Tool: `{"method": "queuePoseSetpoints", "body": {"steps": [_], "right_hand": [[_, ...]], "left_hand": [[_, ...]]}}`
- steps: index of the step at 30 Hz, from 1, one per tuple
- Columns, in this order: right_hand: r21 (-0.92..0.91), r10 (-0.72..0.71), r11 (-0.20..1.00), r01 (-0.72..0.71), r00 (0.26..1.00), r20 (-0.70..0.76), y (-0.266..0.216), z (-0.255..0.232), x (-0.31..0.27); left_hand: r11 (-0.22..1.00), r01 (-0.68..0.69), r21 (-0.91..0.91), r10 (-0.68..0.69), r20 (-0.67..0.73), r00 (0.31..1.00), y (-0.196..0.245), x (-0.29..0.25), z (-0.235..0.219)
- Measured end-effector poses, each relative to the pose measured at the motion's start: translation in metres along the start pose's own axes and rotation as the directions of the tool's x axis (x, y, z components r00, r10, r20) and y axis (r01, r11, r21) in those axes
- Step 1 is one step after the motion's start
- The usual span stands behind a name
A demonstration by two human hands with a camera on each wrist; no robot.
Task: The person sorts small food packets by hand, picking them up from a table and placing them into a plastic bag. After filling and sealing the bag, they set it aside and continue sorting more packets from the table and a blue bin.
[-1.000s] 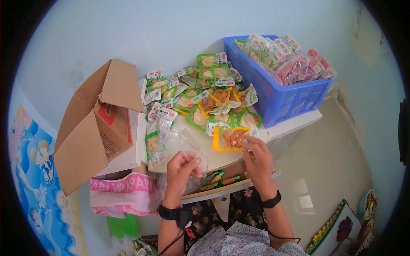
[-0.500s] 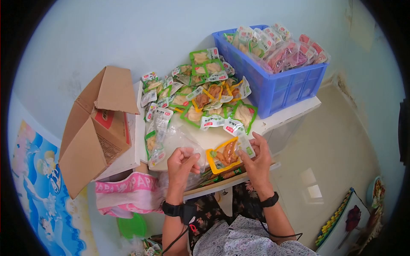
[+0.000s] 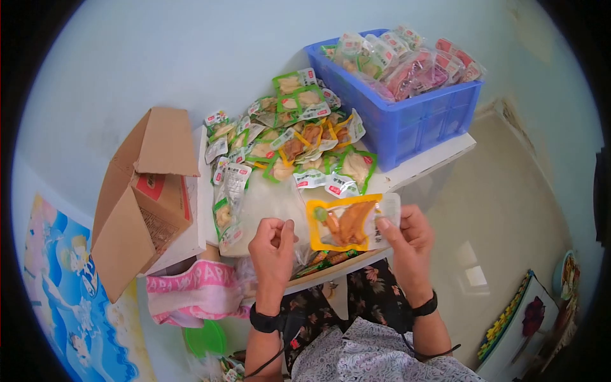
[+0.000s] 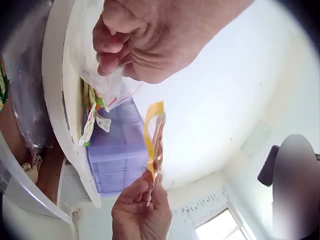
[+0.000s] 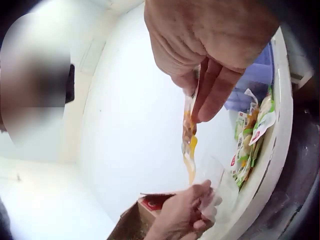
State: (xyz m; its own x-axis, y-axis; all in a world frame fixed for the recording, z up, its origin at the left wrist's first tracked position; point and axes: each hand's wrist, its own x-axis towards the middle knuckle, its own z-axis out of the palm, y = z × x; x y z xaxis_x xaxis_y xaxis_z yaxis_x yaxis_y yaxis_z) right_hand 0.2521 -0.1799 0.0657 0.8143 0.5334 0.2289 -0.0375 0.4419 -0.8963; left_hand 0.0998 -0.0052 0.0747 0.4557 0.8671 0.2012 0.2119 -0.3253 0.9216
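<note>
My right hand (image 3: 410,245) pinches a yellow-edged snack packet (image 3: 344,224) by its white end, over the table's front edge. Brown pieces of food show through its clear window. In the right wrist view, thumb and fingers press on both faces of the packet (image 5: 188,135), seen edge-on. To the left, my left hand (image 3: 273,251) has curled fingers gripping a thin clear plastic bag (image 4: 111,86), best seen in the left wrist view. The bag (image 5: 225,186) spreads out beyond the fingers in the right wrist view, close to the packet's lower end.
Behind the hands, a pile of green- and yellow-edged packets (image 3: 305,134) covers the table. A blue crate (image 3: 426,121) full of packets stands back right. An open cardboard box (image 3: 137,197) is at left. Below it hangs a pink-and-white cloth (image 3: 194,290).
My right hand first took the packet at its edge, then turned it and now holds it by the white end, farther right. The left hand keeps gripping the bag.
</note>
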Motion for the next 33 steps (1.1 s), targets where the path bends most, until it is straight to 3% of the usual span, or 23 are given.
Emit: {"method": "queuePoseSetpoints", "body": {"steps": [7,11,13,16,17,20,21,24,26,27,30,33], "right_hand": [[-0.249,-0.194,0.948,0.2,0.98,0.046,0.023,0.022,-0.009],[-0.114,-0.032,0.992,0.045,0.993,0.118,0.042,0.035,-0.005],[-0.033,0.023,0.999,-0.018,0.986,0.165,0.055,0.048,0.001],[-0.194,0.225,0.967,-0.168,0.916,0.333,0.056,0.058,0.009],[-0.383,0.045,0.918,0.099,0.935,0.351,0.062,0.063,0.011],[-0.597,-0.033,0.734,0.324,0.895,0.445,0.078,0.084,0.014],[-0.696,0.008,0.633,0.339,0.896,0.444,0.07,0.09,0.015],[-0.668,-0.131,0.572,0.476,0.857,0.498,0.066,0.099,0.02],[-0.578,-0.23,0.676,0.456,0.877,0.423,0.07,0.096,0.029],[-0.527,-0.272,0.721,0.449,0.884,0.381,0.069,0.093,0.033],[-0.6,-0.29,0.709,0.37,0.929,0.231,0.058,0.078,0.066],[-0.751,-0.316,0.578,0.32,0.936,0.155,0.047,0.061,0.108]], "left_hand": [[0.995,-0.098,-0.006,0.099,0.033,0.995,0.01,-0.016,0.012],[0.99,-0.067,-0.121,0.081,0.117,0.99,0.018,-0.021,0.017],[0.986,-0.119,-0.118,0.132,0.117,0.984,0.015,-0.018,0.018],[0.974,-0.19,-0.126,0.206,0.122,0.971,0.002,-0.006,0.014],[0.968,-0.215,-0.131,0.231,0.122,0.965,0.0,-0.002,0.011],[0.963,-0.16,-0.218,0.185,0.101,0.978,0.0,0.005,0.003],[0.958,-0.174,-0.228,0.197,0.08,0.977,0.001,0.008,0.002],[0.946,-0.221,-0.239,0.226,-0.005,0.974,-0.01,0.02,-0.003],[0.943,-0.244,-0.227,0.23,-0.084,0.969,-0.04,0.028,-0.004],[0.944,-0.187,-0.272,0.18,-0.047,0.982,-0.046,0.027,-0.003],[0.934,-0.052,-0.353,0.071,0.043,0.997,-0.057,0.026,-0.002],[0.937,-0.019,-0.35,0.05,0.081,0.995,-0.047,0.023,-0.002]]}}
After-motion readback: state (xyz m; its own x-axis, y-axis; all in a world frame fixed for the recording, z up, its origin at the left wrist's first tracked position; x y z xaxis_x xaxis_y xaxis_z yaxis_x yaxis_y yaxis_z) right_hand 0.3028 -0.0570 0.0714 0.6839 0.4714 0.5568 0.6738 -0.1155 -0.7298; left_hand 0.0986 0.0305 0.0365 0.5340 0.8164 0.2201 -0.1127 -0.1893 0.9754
